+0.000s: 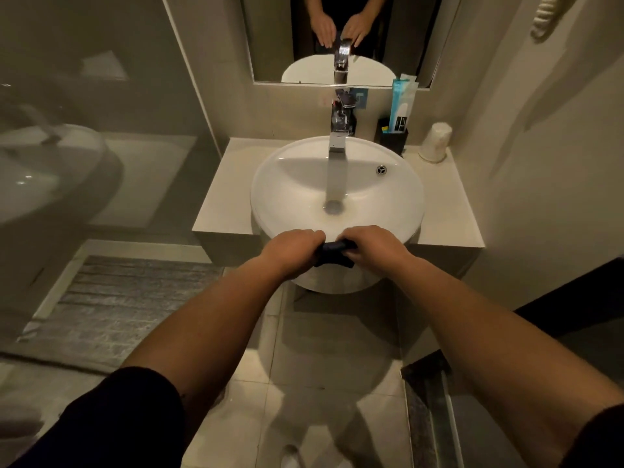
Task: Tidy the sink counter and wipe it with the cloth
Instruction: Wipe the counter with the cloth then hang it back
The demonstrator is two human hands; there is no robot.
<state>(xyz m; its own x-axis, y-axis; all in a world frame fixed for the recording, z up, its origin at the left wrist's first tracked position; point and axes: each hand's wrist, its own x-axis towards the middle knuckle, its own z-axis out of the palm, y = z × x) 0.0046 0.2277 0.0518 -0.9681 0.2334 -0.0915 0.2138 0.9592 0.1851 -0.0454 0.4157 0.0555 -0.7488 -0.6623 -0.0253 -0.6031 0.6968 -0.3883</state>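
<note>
A dark cloth (332,255) is bunched up at the near rim of the round white sink (280,184). My left hand (290,249) grips its left end and my right hand (371,246) grips its right end, both fists closed tight on it. Most of the cloth is hidden inside my hands. The pale counter (445,211) runs along both sides of the sink. A chrome tap (339,136) stands at the back, over the basin.
At the back right of the counter stand a black holder (393,136) with a toothbrush packet (401,103) and an upturned paper cup (435,141). A mirror (270,38) hangs above. A glass shower screen (101,130) is on the left, tiled floor below.
</note>
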